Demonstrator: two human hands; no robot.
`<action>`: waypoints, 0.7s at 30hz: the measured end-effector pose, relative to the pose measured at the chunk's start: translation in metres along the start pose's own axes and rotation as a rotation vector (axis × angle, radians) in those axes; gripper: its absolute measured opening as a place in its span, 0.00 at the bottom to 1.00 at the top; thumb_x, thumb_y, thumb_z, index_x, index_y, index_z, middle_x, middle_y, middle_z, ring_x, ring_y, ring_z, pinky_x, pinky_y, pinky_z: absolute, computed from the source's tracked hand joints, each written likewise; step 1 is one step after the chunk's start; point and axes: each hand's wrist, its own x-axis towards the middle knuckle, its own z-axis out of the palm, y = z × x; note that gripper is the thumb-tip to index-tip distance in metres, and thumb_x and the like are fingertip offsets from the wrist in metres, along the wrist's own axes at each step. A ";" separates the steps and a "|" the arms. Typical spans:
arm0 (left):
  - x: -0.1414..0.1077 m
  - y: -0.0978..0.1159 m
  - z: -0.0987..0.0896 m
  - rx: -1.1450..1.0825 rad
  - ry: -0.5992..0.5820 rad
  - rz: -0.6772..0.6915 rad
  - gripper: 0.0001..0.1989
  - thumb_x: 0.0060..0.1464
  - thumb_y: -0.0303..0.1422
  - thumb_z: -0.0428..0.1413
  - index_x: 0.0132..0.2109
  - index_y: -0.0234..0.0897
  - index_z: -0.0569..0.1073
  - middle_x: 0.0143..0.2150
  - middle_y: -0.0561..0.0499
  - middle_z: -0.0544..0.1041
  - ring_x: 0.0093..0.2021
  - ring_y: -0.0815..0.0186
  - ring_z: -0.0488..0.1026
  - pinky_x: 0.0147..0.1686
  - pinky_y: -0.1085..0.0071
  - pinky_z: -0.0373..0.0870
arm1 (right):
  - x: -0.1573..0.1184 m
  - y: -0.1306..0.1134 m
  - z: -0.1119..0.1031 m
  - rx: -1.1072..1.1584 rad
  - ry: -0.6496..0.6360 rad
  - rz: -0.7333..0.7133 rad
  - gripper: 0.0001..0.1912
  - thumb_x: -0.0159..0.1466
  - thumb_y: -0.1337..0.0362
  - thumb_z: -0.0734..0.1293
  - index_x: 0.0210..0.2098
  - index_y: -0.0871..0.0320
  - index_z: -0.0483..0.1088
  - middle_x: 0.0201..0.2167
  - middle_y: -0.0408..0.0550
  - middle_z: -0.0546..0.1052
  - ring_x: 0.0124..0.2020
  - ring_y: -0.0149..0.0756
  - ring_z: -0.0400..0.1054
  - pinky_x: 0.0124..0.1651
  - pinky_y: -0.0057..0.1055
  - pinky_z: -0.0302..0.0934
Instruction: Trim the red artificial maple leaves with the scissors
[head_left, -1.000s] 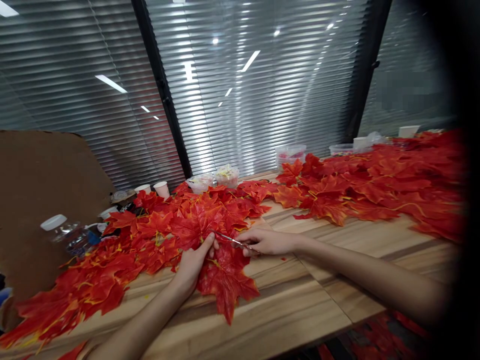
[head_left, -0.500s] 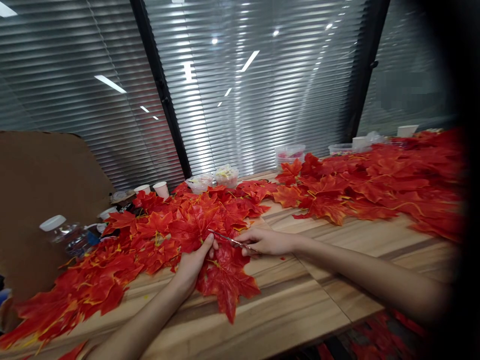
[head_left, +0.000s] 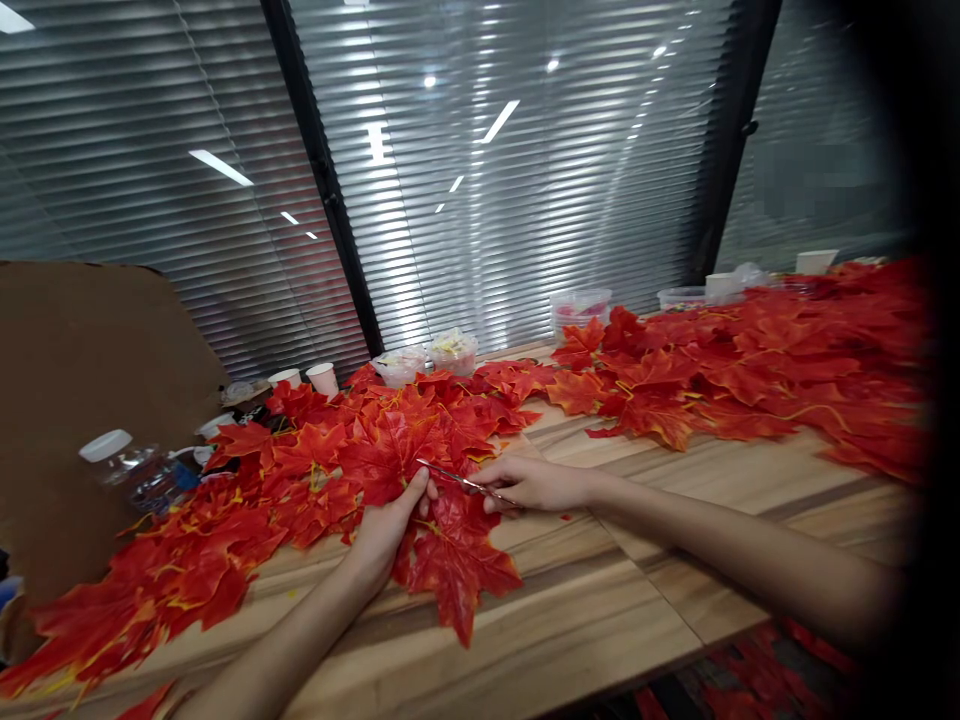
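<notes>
My left hand (head_left: 405, 505) is closed on red maple leaves, pinching them near their stems. One leaf (head_left: 459, 570) hangs below its fingers over the wooden table (head_left: 570, 610), and another (head_left: 390, 450) spreads above the thumb. My right hand (head_left: 525, 483) is closed round a thin metal tool (head_left: 461, 480), which looks like scissors or tweezers. The tool's tip points left and lies just above my left thumb, against the red leaves. The exact spot between thumb and fingers is hidden.
Heaps of red leaves lie at the left (head_left: 180, 565) and right (head_left: 750, 370). Behind stand paper cups (head_left: 322, 380), plastic tubs (head_left: 453, 352) and a clear container (head_left: 579, 308). A white-lidded jar (head_left: 131, 468) is beside brown cardboard (head_left: 82, 370).
The hanging leaf has shifted very slightly to the right. Both hands and the tool are in nearly the same place.
</notes>
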 end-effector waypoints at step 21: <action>-0.002 0.005 0.003 0.017 -0.018 -0.073 0.19 0.53 0.45 0.50 0.25 0.34 0.71 0.22 0.52 0.67 0.25 0.70 0.62 0.29 0.75 0.58 | 0.002 0.003 0.003 -0.111 0.021 -0.015 0.15 0.62 0.60 0.59 0.42 0.64 0.68 0.21 0.40 0.61 0.22 0.25 0.54 0.26 0.21 0.51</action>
